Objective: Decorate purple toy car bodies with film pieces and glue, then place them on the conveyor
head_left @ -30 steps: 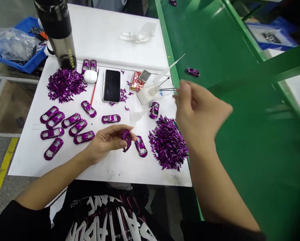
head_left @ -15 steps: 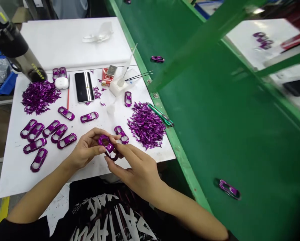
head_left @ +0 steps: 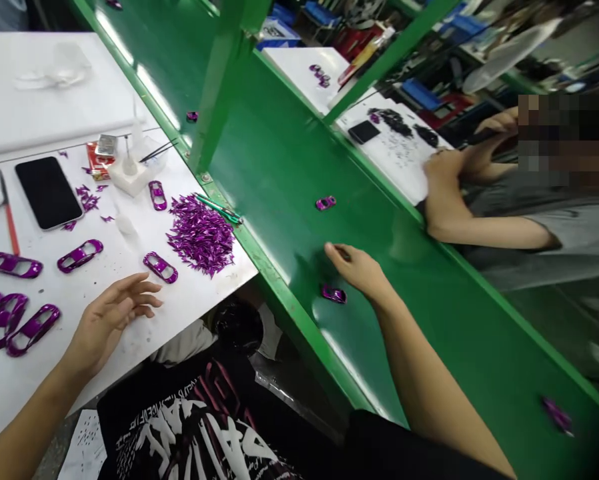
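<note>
Hands at work between a white desk [head_left: 192, 300] and a green belt [head_left: 274, 183]. The left hand [head_left: 102, 325] is above the desk, its grip released, fingers loosely spread; between its one and two o'clock, near the fingertips, lies a purple car shell [head_left: 160, 267], with a heap of purple slivers [head_left: 202, 237] beyond. At twelve o'clock, a white block [head_left: 129, 181] holds an upright translucent vessel [head_left: 128, 165], its contents too small to tell; at the block's two o'clock, dark tweezers [head_left: 158, 151] cross a clear tray [head_left: 155, 164]. At its ten o'clock, a red box [head_left: 97, 165] bears a metal case [head_left: 106, 145]. The right hand [head_left: 358, 270] is over the belt, fingers half curled; whether its grip holds anything cannot be told. A second car shell [head_left: 334, 294] rests on the belt between its seven and eight o'clock, a third [head_left: 325, 203] at eleven.
</note>
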### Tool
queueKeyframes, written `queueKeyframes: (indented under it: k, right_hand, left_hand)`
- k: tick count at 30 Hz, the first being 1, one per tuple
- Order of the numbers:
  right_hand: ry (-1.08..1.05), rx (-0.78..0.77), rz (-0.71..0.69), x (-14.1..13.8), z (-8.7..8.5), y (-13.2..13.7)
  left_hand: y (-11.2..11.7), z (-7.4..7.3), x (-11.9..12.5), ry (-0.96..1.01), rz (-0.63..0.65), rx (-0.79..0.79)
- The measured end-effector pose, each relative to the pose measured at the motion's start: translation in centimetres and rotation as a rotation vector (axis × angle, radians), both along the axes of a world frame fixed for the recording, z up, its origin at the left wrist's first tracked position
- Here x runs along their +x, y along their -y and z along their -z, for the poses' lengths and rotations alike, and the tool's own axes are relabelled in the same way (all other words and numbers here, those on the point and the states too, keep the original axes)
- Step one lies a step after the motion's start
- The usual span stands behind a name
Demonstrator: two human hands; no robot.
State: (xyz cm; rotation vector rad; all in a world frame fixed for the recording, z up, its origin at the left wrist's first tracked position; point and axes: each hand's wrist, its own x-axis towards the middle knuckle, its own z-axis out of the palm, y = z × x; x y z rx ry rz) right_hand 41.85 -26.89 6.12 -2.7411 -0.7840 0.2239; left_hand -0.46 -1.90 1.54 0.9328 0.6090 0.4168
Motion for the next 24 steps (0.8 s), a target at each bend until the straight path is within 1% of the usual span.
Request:
queueKeyframes:
  k: [2, 4, 6, 8, 10, 12, 14, 16, 17, 18, 19, 20, 22, 23, 24]
  right_hand:
    - [-0.098, 0.006, -0.028, -1.0, -0.5, 4.1]
    - [-0.117, 0.034, -0.042, -3.2, -0.5, 6.7]
    - [-0.064, 0.068, -0.025, -5.3, 0.2, 7.6]
    - [0.011, 0.11, 0.0, -6.8, 1.4, 6.6]
    - [0.076, 0.176, 0.018, -8.0, 2.6, 4.3]
    - [0.114, 0.268, 0.04, -9.3, 3.4, 1.0]
    - [0.115, 0.366, 0.044, -11.7, 3.5, -2.9]
    - [0.018, 0.486, -0.028, -15.3, 3.0, -7.0]
    - [-0.07, 0.546, -0.108, -17.6, 2.7, -8.9]
    - [-0.241, 0.653, -0.218, -19.9, 2.3, -10.8]
    - [-0.401, 0.713, -0.354, -22.2, 1.9, -12.6]
    - [-0.482, 0.75, -0.47, -24.2, 1.6, -14.2]
    - [-0.476, 0.785, -0.669, -26.9, 1.0, -16.7]
    - [-0.427, 0.781, -0.75, -27.4, 0.7, -17.8]
    - [-0.37, 0.765, -0.807, -27.4, 0.5, -18.8]
  left_hand:
    - [0.1, -0.1, 0.1, -0.036, -0.022, -0.013]
    - [0.2, -0.2, 0.3, -0.045, -0.03, -0.008]
    - [0.4, -0.3, 0.4, -0.038, -0.042, 0.01]
    - [0.6, -0.3, 0.5, -0.016, -0.059, 0.037]
    - [0.8, -0.4, 0.5, 0.011, -0.059, 0.077]
    - [1.0, -0.3, 0.6, 0.025, -0.049, 0.128]
    - [1.1, -0.3, 0.7, 0.032, -0.028, 0.183]
    - [1.3, -0.2, 0.9, 0.05, 0.004, 0.215]
    - [1.3, -0.2, 1.0, 0.07, 0.019, 0.212]
    - [1.4, -0.1, 1.1, 0.094, 0.029, 0.191]
    - [1.5, -0.2, 1.1, 0.114, 0.026, 0.154]
    - [1.4, -0.2, 1.2, 0.12, 0.005, 0.105]
    - [1.2, -0.4, 1.2, 0.087, -0.091, -0.006]
    - [1.0, -0.5, 1.2, 0.064, -0.148, -0.061]
    - [0.7, -0.7, 1.1, 0.048, -0.201, -0.109]
